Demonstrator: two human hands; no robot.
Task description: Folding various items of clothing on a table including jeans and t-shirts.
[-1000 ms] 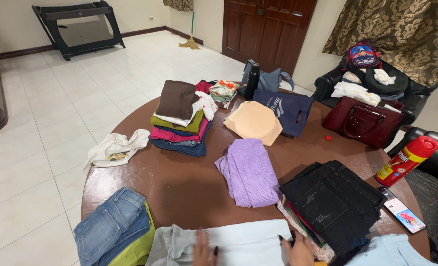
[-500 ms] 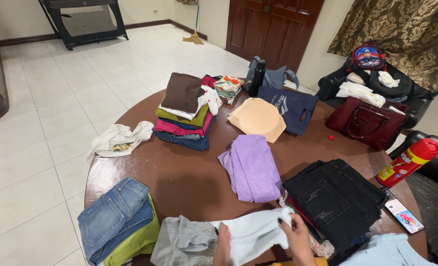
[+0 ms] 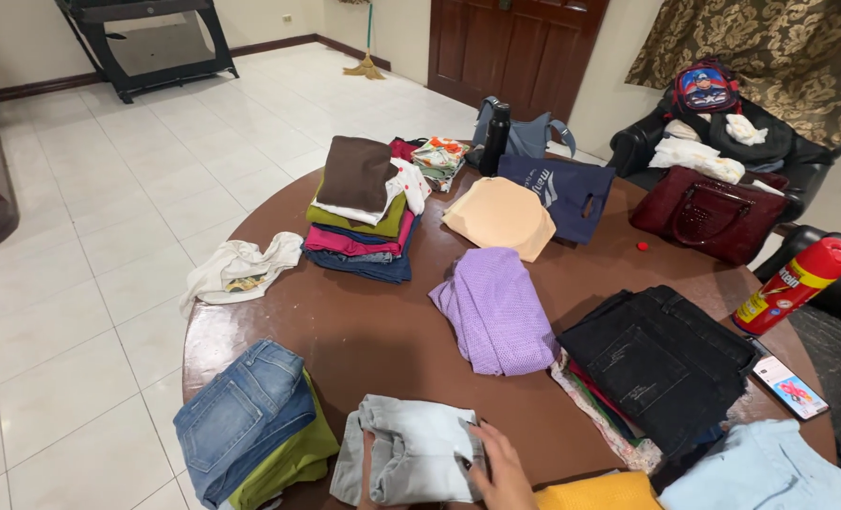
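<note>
1. The light grey folded garment (image 3: pixel 409 450) lies at the near edge of the round brown table (image 3: pixel 364 331), between the folded blue jeans (image 3: pixel 241 416) on its left and the yellow cloth (image 3: pixel 598 493) on its right.
2. The right hand (image 3: pixel 502 465) lies flat on the garment's right part, fingers spread and pressing down; it pinches nothing.
3. Of the left hand (image 3: pixel 368 472) only a sliver shows at the garment's near left edge, seemingly tucked under the cloth; I cannot tell how far open it is.
4. The cloth looks soft, limp and light, with thick seams like thin denim, so it probably sags and unfolds if lifted by one corner.
5. Best hold, I judge: both hands under the two short sides of the fold, palms supporting the layers.
6. The table top looks glossy, so the bundle likely slides easily.
7. The purple knit (image 3: pixel 496 312) lies farther off, well apart.
</note>
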